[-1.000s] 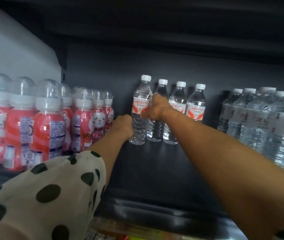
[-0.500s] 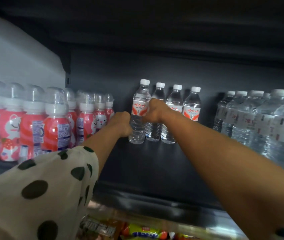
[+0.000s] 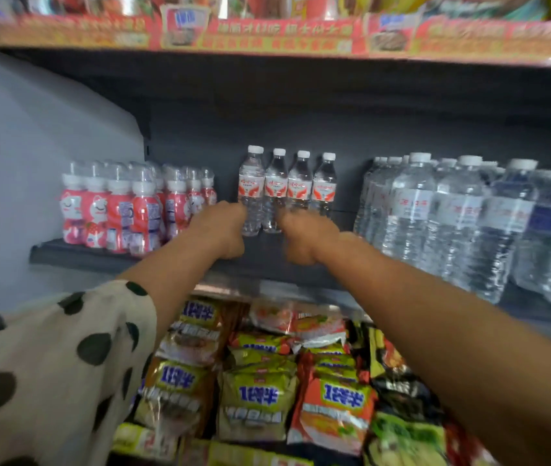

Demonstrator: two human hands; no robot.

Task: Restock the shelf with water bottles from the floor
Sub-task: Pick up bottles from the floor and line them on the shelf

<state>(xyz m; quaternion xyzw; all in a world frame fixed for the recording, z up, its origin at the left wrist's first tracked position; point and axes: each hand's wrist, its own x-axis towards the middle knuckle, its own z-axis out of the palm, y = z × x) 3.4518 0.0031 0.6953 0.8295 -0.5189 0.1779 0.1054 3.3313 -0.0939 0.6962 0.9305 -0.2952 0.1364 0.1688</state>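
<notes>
We've set four red-label bottles (image 3: 286, 193) on the shelf (image 3: 301, 274); our left hand (image 3: 225, 230) and blurred right hand (image 3: 304, 240) seem loosely curled, empty; next, fetch more from the floor

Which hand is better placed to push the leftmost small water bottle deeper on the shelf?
Left, probably. The left hand sits right beside the leftmost small water bottle; the right hand is blurred, below the bottles further right.
</notes>
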